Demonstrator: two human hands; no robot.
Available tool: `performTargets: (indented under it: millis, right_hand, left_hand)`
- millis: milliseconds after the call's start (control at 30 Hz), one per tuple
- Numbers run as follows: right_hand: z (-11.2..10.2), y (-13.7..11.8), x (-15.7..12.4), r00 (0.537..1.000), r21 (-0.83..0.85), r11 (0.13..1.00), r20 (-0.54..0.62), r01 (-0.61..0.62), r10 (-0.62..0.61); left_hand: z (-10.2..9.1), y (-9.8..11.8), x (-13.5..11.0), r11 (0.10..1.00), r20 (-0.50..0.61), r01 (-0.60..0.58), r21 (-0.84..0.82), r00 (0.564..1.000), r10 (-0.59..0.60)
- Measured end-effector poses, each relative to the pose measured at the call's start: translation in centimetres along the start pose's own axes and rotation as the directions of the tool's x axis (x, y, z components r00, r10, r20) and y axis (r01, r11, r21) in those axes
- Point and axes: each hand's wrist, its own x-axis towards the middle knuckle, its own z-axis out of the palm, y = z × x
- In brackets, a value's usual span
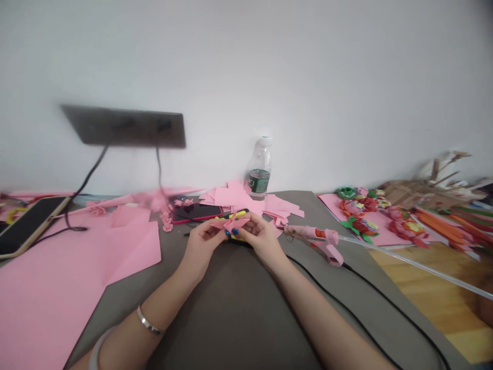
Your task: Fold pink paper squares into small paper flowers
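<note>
A: Grip status?
B: Left hand and right hand, 2 counted, just below frame centre; fingertips of each pinched on 1 folded pink paper between them.
A: Surroundings?
B: 1 bottle, centre; 1 glue gun, right of centre; 2 phones, left half.

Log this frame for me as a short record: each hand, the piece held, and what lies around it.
Left hand: pinching the folded pink paper; silver bracelet on that arm
Right hand: fingers on the same paper
Beyond the hands: upright bottle among pink paper slips; red-edged phone lying flat
Left side: large pink sheet, phone in a pale case
Right side: pink glue gun with clear stick, colourful paper flowers
</note>
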Motion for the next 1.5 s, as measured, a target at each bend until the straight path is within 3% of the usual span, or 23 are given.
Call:
performTargets:
  millis: [200,433,667,933,1233,1500]
  right_hand:
    - [-0.2,-0.2,-0.1,1.0,-0.079,0.997,-0.027,0.005,-0.007]
    - [0.2,-0.2,-0.1,0.998,-0.118,0.992,-0.018,0.051,-0.053]
    - [-0.2,-0.3,-0.2,0.999,-0.136,0.99,0.027,-0.022,0.026]
    - [-0.6,-0.1,-0.1,0.999,-0.083,0.996,0.044,-0.028,0.031]
    - [-0.5,-1.1,-0.4,0.998,-0.185,0.982,0.055,0.023,-0.013]
    - [-0.5,-0.7,-0.3,0.996,-0.111,0.993,0.082,0.035,-0.026]
  left_hand:
    - [-0.2,0.1,0.1,0.992,-0.032,-0.011,0.123,0.999,0.015]
    - [0.1,0.1,0.0,1.0,-0.049,0.02,0.002,0.999,-0.019]
    - [0.2,0.5,0.0,0.997,-0.057,0.059,-0.048,0.996,-0.062]
    - [0.2,0.8,0.2,0.999,-0.06,0.038,-0.035,0.997,-0.04]
    - [0.0,1.4,-0.1,0.996,0.07,0.01,0.094,0.997,-0.016]
    - [0.3,1.1,-0.2,0.992,0.021,0.107,-0.063,0.994,-0.106]
